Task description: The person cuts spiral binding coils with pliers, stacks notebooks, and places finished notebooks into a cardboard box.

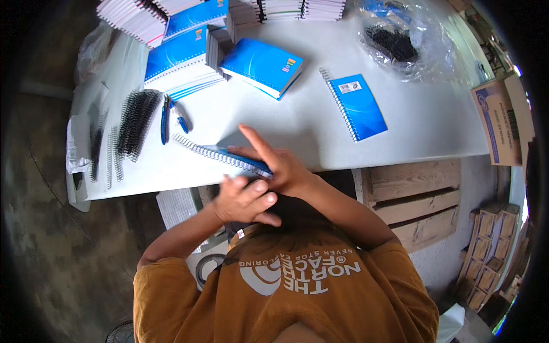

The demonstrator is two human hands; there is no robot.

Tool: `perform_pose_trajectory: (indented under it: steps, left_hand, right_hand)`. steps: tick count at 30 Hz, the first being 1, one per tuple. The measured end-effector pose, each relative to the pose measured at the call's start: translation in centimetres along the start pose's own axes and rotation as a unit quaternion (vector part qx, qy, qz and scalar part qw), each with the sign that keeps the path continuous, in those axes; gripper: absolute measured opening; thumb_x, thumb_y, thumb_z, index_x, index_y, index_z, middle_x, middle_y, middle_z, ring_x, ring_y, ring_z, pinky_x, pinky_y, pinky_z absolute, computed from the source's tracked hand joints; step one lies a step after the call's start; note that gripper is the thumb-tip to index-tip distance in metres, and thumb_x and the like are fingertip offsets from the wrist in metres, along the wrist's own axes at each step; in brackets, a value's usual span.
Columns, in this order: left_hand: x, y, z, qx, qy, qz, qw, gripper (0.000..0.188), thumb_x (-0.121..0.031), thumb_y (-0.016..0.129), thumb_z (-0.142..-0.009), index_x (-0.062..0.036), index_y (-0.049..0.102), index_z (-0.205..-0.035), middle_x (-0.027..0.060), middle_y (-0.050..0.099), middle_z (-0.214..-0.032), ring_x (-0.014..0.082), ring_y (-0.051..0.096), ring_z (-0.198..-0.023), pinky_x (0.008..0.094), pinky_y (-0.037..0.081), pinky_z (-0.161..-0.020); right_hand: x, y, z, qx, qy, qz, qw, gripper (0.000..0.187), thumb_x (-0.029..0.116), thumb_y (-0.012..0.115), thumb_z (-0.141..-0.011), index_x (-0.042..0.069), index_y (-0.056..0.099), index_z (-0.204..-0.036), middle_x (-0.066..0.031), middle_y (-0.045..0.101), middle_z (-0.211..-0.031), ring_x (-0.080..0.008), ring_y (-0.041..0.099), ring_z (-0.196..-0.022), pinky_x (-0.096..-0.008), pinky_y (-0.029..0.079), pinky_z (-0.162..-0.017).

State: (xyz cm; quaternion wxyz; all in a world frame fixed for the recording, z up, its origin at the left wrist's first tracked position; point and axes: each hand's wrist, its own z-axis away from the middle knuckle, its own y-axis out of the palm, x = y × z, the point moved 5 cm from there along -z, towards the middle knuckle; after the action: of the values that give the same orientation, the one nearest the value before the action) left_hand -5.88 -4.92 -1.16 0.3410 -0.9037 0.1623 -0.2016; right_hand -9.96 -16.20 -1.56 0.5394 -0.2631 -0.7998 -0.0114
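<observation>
My right hand (pixel 289 171) grips a small blue-covered notebook (pixel 260 166) just off the table's near edge, its index finger stretched out. A spiral coil (pixel 214 153) runs along the notebook's near edge, and its loose end sticks out to the left. My left hand (pixel 246 200) is just below the coil, fingers apart and slightly bent; whether they touch the coil is hard to see. On the table to the right lies another blue notebook (pixel 357 107) with a coil along its left side, one end of it sticking out past the cover.
Stacked blue notebooks (pixel 177 54) stand at the back left, a smaller pile (pixel 263 66) beside them. Black coils (pixel 137 123) and blue-handled pliers (pixel 165 120) lie at left. A plastic bag (pixel 400 43) with black coils is at back right, a cardboard box (pixel 497 120) at the right edge.
</observation>
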Motion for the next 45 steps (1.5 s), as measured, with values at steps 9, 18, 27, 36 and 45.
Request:
perform_pose_trajectory:
  steps: [9, 18, 27, 36, 45]
  left_hand:
    - [3.2, 0.1, -2.9, 0.158, -0.237, -0.001, 0.959, 0.063, -0.045, 0.058, -0.082, -0.0034, 0.046, -0.127, 0.0172, 0.047, -0.127, 0.0297, 0.044, -0.119, 0.0503, 0.022, -0.102]
    - [7.2, -1.3, -8.3, 0.219, -0.252, 0.122, 0.935, 0.023, -0.008, 0.067, -0.074, -0.0091, 0.062, -0.096, 0.0050, 0.065, -0.095, 0.0208, 0.060, -0.092, 0.0406, 0.034, -0.090]
    - [6.8, -0.9, -11.7, 0.201, -0.187, 0.094, 0.957, 0.027, -0.017, 0.075, -0.068, -0.0089, 0.062, -0.090, 0.0048, 0.062, -0.090, 0.0217, 0.057, -0.092, 0.0432, 0.033, -0.094]
    - [6.0, 9.2, -14.0, -0.049, -0.563, 0.527, 0.635, 0.036, -0.010, 0.060, -0.085, 0.0025, 0.053, -0.117, 0.0157, 0.055, -0.121, 0.0233, 0.050, -0.112, 0.0298, 0.035, -0.099]
    - [6.2, 15.0, -14.0, 0.219, -0.177, 0.177, 0.943, 0.040, -0.040, 0.060, -0.083, -0.0259, 0.058, -0.121, 0.0118, 0.037, -0.140, 0.0352, 0.038, -0.122, 0.0488, 0.026, -0.100]
  right_hand:
    - [-1.5, -1.4, -1.0, -0.034, 0.053, -0.089, 0.994, 0.094, -0.002, 0.060, -0.072, 0.012, 0.002, -0.145, -0.0197, 0.062, -0.097, -0.0366, 0.062, -0.087, -0.0380, 0.049, -0.072]
    - [-2.4, -1.5, -0.7, -0.038, 0.100, -0.013, 0.994, 0.093, -0.003, 0.057, -0.074, 0.012, -0.001, -0.145, -0.0267, 0.060, -0.097, -0.0427, 0.059, -0.091, -0.0440, 0.046, -0.075]
    - [-0.5, -4.0, 1.1, -0.110, 0.113, -0.052, 0.986, 0.080, -0.005, 0.053, -0.076, 0.006, 0.009, -0.143, -0.0286, 0.047, -0.112, -0.0423, 0.054, -0.096, -0.0440, 0.044, -0.077]
    - [2.5, -13.5, 5.6, -0.544, 0.008, -0.092, 0.834, 0.099, 0.022, 0.075, -0.072, -0.002, 0.007, -0.141, -0.0233, 0.020, -0.141, -0.0299, 0.028, -0.129, -0.0416, 0.024, -0.105]
    - [-0.1, -15.0, 12.2, -0.310, 0.297, 0.469, 0.772, 0.079, 0.028, 0.072, -0.072, 0.000, 0.033, -0.135, -0.0178, 0.041, -0.132, -0.0338, 0.039, -0.116, -0.0470, 0.030, -0.094]
